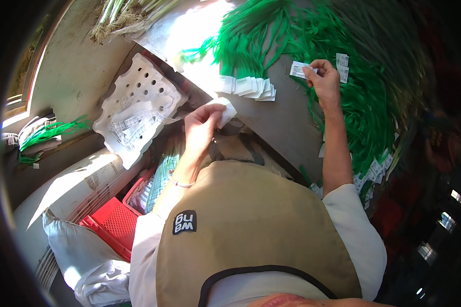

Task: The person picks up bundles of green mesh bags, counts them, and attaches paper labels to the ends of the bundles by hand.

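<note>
My left hand (200,126) pinches a small white paper label (227,111) between thumb and fingers, just off the table's near edge. My right hand (324,82) grips a printed white label (299,70) by one end, above the grey tabletop (280,122). Between the hands, a fanned row of white labels (249,87) lies at the ends of a bundle of green mesh strips (249,42). Beyond my right hand spreads a larger heap of green mesh strips (365,111). Two printed labels (342,69) rest on that heap beside my fingers.
A white perforated plastic crate (138,82) at left holds curled label backing strips (132,124). Red plastic baskets (115,222) and a white sack (73,245) stand below. Rooted green stalks (117,17) lie at the top left; long leaves (384,38) lie at the far right.
</note>
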`<state>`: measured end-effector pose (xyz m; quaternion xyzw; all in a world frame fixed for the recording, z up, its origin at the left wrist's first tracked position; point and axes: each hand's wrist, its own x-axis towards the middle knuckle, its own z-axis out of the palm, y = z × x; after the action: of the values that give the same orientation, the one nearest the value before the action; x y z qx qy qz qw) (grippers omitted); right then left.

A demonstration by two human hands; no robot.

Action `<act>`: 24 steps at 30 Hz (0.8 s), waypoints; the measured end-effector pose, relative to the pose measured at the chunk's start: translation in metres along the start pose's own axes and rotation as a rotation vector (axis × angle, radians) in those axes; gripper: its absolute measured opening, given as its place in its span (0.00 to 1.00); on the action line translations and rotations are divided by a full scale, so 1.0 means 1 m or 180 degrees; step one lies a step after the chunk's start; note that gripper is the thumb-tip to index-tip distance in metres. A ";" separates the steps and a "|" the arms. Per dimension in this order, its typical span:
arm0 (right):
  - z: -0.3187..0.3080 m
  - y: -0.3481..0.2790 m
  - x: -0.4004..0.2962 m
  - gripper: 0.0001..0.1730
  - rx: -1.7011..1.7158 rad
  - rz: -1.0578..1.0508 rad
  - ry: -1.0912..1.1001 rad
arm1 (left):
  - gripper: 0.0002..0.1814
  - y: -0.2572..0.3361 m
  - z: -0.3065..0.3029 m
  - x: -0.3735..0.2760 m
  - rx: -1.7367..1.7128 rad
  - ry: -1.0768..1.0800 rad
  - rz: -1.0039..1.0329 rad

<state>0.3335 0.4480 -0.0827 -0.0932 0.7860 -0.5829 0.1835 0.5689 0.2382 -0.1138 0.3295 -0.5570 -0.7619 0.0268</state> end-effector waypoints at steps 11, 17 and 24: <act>0.090 0.013 -0.096 0.13 0.0501 -0.0379 -0.1710 | 0.13 0.016 0.035 -0.003 -0.1100 0.0530 -0.0188; 0.105 0.017 -0.107 0.09 0.0526 -0.0523 -0.1088 | 0.14 0.005 0.028 0.002 -0.0705 0.0527 0.0026; 0.119 0.021 -0.106 0.07 -0.0447 -0.1640 -0.0587 | 0.14 0.008 0.020 0.012 -0.0608 0.0541 -0.0182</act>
<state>0.4789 0.3879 -0.1141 -0.3550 0.7549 -0.5436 0.0932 0.5459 0.2466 -0.1095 0.4046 -0.4680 -0.7812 0.0834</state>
